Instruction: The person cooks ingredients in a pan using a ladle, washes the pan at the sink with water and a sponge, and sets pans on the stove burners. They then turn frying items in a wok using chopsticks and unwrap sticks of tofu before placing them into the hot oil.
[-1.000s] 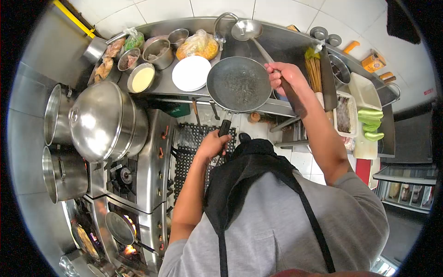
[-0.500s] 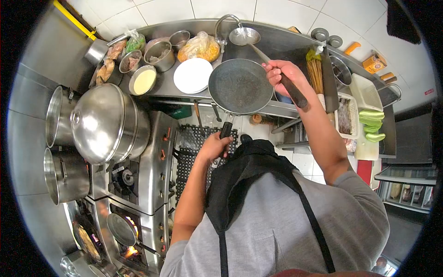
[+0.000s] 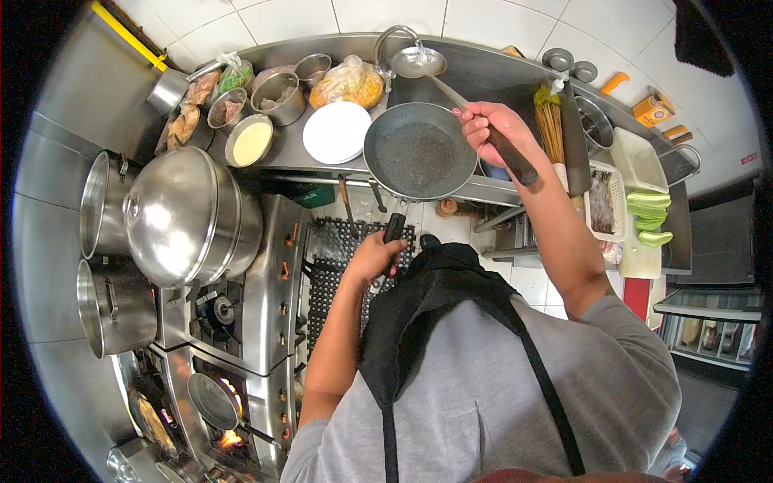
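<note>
My left hand (image 3: 375, 257) is closed round the black handle of a dark frying pan (image 3: 420, 151), held level at the edge of the steel counter and sink. My right hand (image 3: 493, 133) grips the dark handle of a ladle (image 3: 419, 62). The ladle's bowl is under the curved faucet (image 3: 396, 34), over the sink; whether water is in it I cannot clearly tell. Left of the pan are white plates (image 3: 336, 132) and a bowl of pale yellow liquid (image 3: 249, 140).
At left, a large domed steel pot (image 3: 173, 217) stands on the stove (image 3: 262, 298). A small pan (image 3: 214, 401) sits over flames. Green vegetables (image 3: 649, 211) and a white basket (image 3: 605, 201) are at right. A bundle of sticks (image 3: 549, 129) stands beside my right hand.
The ladle's bowl has shifted slightly left under the faucet, and my right hand has moved a little left with it. The pan and my left hand look nearly unmoved.
</note>
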`<state>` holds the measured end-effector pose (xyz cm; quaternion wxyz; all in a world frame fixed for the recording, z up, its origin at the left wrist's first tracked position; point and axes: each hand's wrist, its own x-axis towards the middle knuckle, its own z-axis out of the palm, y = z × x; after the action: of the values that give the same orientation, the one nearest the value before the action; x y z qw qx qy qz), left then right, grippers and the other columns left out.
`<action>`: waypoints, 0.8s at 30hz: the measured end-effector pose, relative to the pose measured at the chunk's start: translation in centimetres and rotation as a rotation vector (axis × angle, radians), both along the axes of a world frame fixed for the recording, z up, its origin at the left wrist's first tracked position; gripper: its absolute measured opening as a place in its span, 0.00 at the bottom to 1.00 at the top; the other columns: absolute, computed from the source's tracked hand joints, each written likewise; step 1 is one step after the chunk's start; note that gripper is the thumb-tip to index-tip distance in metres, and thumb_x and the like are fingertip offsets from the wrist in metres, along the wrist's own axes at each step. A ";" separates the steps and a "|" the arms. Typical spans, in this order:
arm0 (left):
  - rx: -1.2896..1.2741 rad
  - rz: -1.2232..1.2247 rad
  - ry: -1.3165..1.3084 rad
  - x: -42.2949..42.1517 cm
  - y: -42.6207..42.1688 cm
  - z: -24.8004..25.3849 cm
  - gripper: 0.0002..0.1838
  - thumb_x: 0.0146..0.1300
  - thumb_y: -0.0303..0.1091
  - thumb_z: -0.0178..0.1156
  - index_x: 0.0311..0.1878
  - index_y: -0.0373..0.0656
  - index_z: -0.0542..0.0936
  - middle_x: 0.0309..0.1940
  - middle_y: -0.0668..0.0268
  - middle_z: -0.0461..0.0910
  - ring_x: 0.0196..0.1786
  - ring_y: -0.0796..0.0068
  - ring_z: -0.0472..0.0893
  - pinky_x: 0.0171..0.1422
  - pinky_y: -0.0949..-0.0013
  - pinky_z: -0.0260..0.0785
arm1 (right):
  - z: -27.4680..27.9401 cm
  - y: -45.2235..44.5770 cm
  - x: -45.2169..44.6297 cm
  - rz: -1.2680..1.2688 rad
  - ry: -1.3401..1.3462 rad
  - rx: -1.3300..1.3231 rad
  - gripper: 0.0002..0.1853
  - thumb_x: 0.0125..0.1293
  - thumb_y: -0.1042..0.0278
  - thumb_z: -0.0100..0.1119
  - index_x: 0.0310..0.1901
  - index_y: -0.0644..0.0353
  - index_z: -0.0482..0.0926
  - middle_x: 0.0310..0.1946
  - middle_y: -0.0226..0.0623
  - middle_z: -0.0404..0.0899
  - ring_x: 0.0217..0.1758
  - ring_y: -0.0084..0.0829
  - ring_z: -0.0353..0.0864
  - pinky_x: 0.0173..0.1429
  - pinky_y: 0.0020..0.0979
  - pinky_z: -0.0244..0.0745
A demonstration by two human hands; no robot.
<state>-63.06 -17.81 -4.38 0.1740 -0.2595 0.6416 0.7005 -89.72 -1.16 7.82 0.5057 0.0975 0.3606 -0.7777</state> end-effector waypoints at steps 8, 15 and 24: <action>-0.016 -0.003 -0.010 0.0 0.0 0.3 0.11 0.64 0.37 0.61 0.35 0.40 0.72 0.19 0.68 0.73 0.16 0.77 0.72 0.21 0.71 0.62 | 0.1 0.1 0.2 -0.012 -0.010 -0.001 0.05 0.68 0.73 0.50 0.40 0.67 0.69 0.23 0.26 0.68 0.18 0.13 0.65 0.18 0.15 0.62; -0.031 0.001 -0.012 0.0 0.2 0.2 0.12 0.64 0.37 0.62 0.35 0.39 0.72 0.20 0.67 0.73 0.16 0.77 0.72 0.21 0.71 0.62 | -0.1 0.5 0.1 0.005 -0.024 -0.004 0.06 0.69 0.73 0.49 0.40 0.67 0.69 0.23 0.26 0.68 0.18 0.13 0.66 0.17 0.15 0.61; -0.014 0.007 -0.011 0.0 0.3 0.2 0.11 0.64 0.37 0.62 0.34 0.40 0.73 0.20 0.68 0.73 0.16 0.78 0.71 0.21 0.72 0.62 | -0.1 1.2 0.7 0.006 -0.008 0.009 0.06 0.70 0.71 0.50 0.41 0.66 0.69 0.22 0.25 0.67 0.18 0.13 0.66 0.17 0.16 0.60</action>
<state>-63.09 -17.48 -4.14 0.1731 -0.2667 0.6445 0.6954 -89.02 0.05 7.71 0.5089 0.1019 0.3621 -0.7743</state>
